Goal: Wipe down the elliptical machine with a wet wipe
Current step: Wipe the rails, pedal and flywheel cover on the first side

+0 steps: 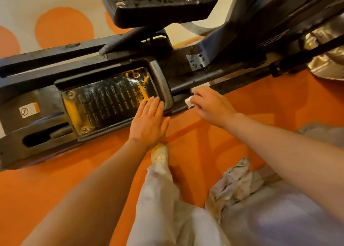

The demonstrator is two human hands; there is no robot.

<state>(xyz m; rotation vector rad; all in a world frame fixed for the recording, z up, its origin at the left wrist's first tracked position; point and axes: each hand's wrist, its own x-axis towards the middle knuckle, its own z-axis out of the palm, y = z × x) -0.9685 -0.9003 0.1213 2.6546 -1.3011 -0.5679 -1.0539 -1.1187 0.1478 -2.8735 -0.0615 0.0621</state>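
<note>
The black elliptical machine (46,63) stretches across the upper half of the view. Its near foot pedal (111,100) is glossy and ribbed, with screws at the corners. My left hand (149,121) lies flat with straight fingers on the pedal's right end. My right hand (210,106) pinches a small white wet wipe (188,102) against the black rail just right of the pedal. A second pedal (163,2) sits higher at the top.
Orange carpet (204,134) covers the floor, with a cream patch with orange circles (63,26) beyond the machine. My light trouser leg and white shoe (160,153) stand by the pedal. Crumpled pale cloth (236,182) lies at lower right.
</note>
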